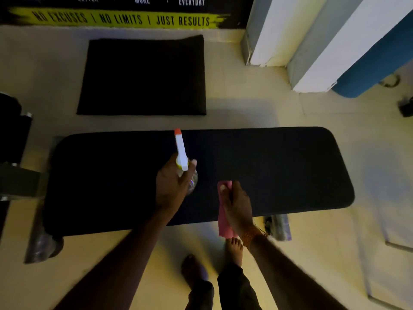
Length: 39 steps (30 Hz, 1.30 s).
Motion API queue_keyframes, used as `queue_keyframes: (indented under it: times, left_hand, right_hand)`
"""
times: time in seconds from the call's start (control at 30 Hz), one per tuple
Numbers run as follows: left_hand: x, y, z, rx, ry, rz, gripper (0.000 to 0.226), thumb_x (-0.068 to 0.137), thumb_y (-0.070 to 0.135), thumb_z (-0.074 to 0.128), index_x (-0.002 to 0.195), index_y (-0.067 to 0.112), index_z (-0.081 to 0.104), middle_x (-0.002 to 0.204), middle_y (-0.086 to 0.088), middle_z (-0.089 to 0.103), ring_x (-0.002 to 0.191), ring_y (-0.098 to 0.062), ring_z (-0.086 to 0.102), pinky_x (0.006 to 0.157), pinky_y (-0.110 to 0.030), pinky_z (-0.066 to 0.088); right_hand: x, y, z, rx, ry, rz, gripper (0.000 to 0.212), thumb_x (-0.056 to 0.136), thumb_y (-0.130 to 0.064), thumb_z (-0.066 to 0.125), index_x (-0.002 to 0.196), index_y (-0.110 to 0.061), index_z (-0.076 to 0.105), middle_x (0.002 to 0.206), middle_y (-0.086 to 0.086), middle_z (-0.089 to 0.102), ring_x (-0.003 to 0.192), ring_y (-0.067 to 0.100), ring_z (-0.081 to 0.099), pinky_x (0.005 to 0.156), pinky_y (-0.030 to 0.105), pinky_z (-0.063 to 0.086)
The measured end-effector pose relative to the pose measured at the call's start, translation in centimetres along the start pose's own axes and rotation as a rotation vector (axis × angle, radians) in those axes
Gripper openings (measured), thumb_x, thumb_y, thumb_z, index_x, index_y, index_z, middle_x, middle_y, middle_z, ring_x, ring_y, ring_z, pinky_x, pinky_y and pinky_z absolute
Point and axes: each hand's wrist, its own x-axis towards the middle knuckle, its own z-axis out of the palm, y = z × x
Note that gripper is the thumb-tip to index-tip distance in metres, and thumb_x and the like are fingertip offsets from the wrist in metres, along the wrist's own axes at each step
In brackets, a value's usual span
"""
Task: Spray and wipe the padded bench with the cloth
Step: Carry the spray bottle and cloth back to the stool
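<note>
A long black padded bench (279,171) lies across the middle of the head view. My left hand (173,186) is over its centre, gripping a clear spray bottle (182,153) with a white trigger head and an orange nozzle pointing away from me. My right hand (237,204) is above the bench's near edge and holds a pink cloth (224,222), which hangs down from my fist towards the floor.
A black floor mat (143,77) lies beyond the bench near a wall banner. White panels (279,30) and a blue roll (375,63) stand at the back right. Dark gym gear (13,135) sits at the left. My bare feet (234,249) stand on the tiles beside the bench.
</note>
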Motion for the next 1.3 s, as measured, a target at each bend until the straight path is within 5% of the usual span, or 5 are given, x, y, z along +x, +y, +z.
queue_keyframes:
  times: [0.3, 0.5, 0.7, 0.93, 1.3]
  left_hand:
    - [-9.8, 14.4, -7.8, 0.017, -0.092, 0.092, 0.021, 0.097, 0.045, 0.065, 0.086, 0.027, 0.059, 0.068, 0.005, 0.061, 0.067, -0.008, 0.064, 0.064, -0.021, 0.049]
    - [-16.2, 23.9, -6.4, -0.031, -0.085, 0.152, 0.027, 0.096, 0.044, 0.062, 0.091, 0.017, 0.062, 0.073, 0.002, 0.064, 0.070, -0.012, 0.065, 0.066, -0.017, 0.047]
    - [-23.2, 31.9, 2.4, -0.095, -0.129, 0.255, 0.038, 0.092, 0.052, 0.060, 0.094, 0.015, 0.065, 0.078, 0.001, 0.066, 0.074, -0.011, 0.065, 0.066, -0.024, 0.050]
    - [-35.7, 43.5, 17.3, -0.174, -0.325, 0.305, 0.011, 0.093, 0.028, 0.073, 0.093, 0.024, 0.063, 0.077, 0.012, 0.063, 0.076, 0.016, 0.061, 0.067, -0.004, 0.043]
    - [-49.2, 58.5, 37.0, -0.310, -0.650, 0.405, 0.014, 0.094, 0.026, 0.070, 0.101, 0.015, 0.065, 0.087, 0.009, 0.068, 0.085, 0.008, 0.064, 0.073, -0.002, 0.046]
  right_hand:
    - [-12.9, -8.3, -12.8, 0.102, 0.154, 0.009, 0.026, 0.104, -0.058, 0.041, 0.097, -0.035, 0.051, 0.098, -0.001, 0.061, 0.083, 0.015, 0.063, 0.063, 0.022, 0.045]
    - [-19.2, -6.7, -22.2, 0.178, 0.339, -0.010, 0.039, 0.095, -0.077, 0.036, 0.094, -0.041, 0.050, 0.093, -0.002, 0.065, 0.082, 0.022, 0.066, 0.074, 0.045, 0.060]
    - [-23.8, -0.4, -34.3, 0.178, 0.522, -0.067, 0.023, 0.106, -0.047, 0.046, 0.094, -0.027, 0.051, 0.089, 0.000, 0.062, 0.076, 0.023, 0.060, 0.067, 0.036, 0.055]
    - [-31.0, 12.0, -51.3, 0.142, 0.740, -0.030, 0.031, 0.108, -0.046, 0.044, 0.092, -0.020, 0.050, 0.085, 0.003, 0.061, 0.076, 0.025, 0.058, 0.065, 0.034, 0.048]
    - [-37.8, 26.4, -70.5, 0.190, 1.043, 0.102, 0.024, 0.106, -0.049, 0.046, 0.089, -0.031, 0.046, 0.083, -0.005, 0.059, 0.083, 0.022, 0.058, 0.067, 0.033, 0.040]
